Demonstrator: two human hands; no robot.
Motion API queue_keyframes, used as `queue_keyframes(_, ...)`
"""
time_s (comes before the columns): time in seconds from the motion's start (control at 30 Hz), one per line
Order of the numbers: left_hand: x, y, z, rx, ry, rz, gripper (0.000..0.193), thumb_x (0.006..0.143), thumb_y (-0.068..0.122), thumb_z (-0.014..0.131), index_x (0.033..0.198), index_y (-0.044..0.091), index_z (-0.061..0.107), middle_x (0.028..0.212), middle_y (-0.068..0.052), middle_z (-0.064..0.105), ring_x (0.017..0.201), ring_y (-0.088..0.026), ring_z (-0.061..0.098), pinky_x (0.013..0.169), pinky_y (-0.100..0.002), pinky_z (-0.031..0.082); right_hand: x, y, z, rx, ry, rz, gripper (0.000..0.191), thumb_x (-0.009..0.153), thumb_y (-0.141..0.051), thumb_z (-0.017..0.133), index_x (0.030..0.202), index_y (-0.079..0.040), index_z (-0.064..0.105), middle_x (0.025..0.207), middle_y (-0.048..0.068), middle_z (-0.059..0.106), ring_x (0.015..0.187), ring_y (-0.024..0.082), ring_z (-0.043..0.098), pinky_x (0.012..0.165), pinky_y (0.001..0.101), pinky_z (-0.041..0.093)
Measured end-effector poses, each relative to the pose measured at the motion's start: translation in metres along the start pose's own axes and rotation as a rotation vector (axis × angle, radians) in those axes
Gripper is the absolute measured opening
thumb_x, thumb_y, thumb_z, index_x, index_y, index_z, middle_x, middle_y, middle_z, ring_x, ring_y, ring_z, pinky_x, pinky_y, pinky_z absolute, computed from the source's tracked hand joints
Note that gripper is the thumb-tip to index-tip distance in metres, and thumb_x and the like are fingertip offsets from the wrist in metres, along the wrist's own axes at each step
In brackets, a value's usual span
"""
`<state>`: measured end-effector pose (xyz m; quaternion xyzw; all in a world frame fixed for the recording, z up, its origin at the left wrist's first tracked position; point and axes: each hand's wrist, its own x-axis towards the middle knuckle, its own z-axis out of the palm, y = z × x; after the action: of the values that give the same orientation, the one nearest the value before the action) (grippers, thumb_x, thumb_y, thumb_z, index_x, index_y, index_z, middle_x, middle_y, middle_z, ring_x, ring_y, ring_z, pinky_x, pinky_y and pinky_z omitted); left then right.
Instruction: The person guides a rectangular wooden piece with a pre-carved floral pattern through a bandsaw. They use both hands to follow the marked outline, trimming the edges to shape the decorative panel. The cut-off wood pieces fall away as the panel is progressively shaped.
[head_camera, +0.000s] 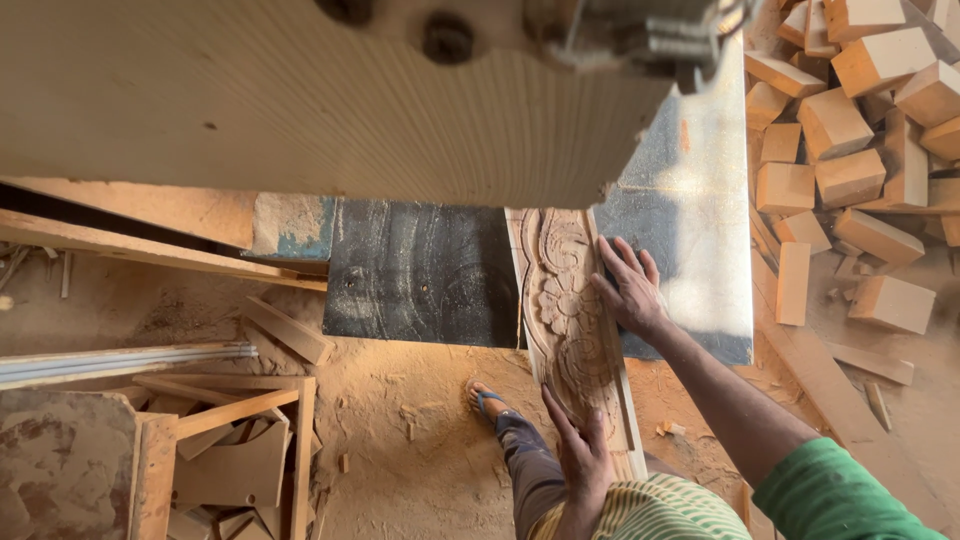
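A long carved wooden panel (560, 290) with floral relief lies on the dark metal saw table (420, 270), running away from me under the dusty machine housing (330, 100). My right hand (630, 290) rests flat with fingers spread on the panel's right edge. My left hand (580, 450) presses on the near end of the panel, fingers apart. Neither hand wraps around anything. The far end of the panel is hidden under the housing.
A heap of cut wooden blocks (860, 130) fills the right side. Offcuts and thin strips (230, 450) lie on the sawdust floor at left. My sandalled foot (485, 400) stands below the table. A long plank (150, 255) leans at left.
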<state>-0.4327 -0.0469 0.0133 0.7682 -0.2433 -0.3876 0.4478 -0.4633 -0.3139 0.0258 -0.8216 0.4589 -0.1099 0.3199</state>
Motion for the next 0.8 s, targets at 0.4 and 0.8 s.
queue_keyframes(0.4,0.003,0.010,-0.007,-0.026,-0.034,-0.068,0.089,0.104,0.047,0.051,0.161,0.023,-0.013,0.138,-0.034,0.054,0.101,-0.036,0.073,0.080,-0.049,0.069,0.003,-0.001,0.002,0.002,0.022,0.005,0.074,0.104,-0.052,0.040,0.163,-0.010,0.026,0.164,0.017,0.038,0.160,0.023,0.017,0.127,0.0478,-0.001)
queue_keyframes(0.8,0.007,0.012,0.003,-0.004,-0.027,-0.052,0.089,0.104,0.049,0.048,0.161,0.022,-0.015,0.146,-0.035,0.047,0.111,-0.039,0.071,0.086,-0.049,0.068,0.010,0.004,0.003,0.037,0.035,0.000,0.073,0.105,-0.051,0.036,0.164,-0.009,0.025,0.165,0.017,0.037,0.160,0.025,0.017,0.128,0.0480,-0.003)
